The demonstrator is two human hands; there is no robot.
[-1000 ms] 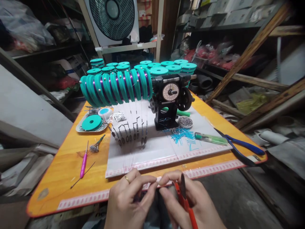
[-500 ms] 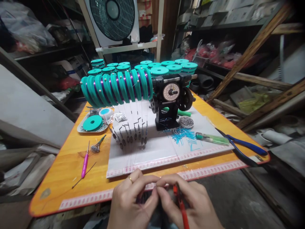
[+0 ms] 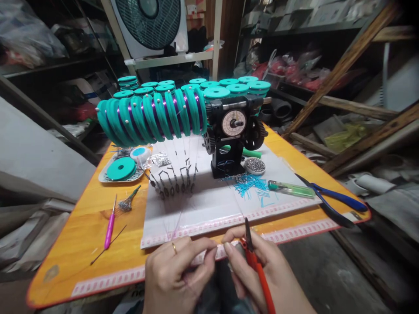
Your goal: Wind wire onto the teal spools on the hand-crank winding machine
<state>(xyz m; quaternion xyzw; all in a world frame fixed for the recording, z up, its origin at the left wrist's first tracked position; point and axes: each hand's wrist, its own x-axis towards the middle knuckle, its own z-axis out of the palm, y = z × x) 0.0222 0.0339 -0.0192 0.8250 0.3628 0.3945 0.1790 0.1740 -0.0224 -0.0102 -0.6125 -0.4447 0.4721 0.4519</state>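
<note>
My left hand, with a ring on one finger, is closed in a pinch near the table's front edge. Thin purple fishing line runs through its fingers. Close beside it, my right hand is wrapped round red-handled scissors, their dark tip pointing up and away; its thumb and forefinger come near the left fingertips. Whatever sits between the fingertips is too small to make out. Beyond the hands, several dark swivels and weights hang on lines from a row of teal foam spools.
A black winding machine with a dial carries the spools. On the board lie blue pieces, a dish of metal beads, a green-handled tool and blue pliers. At left are a magenta-handled tool and a plate.
My fingertips have drawn slightly apart. The scissors in my right hand have swung upward, their dark blade now showing. The view has shifted slightly.
</note>
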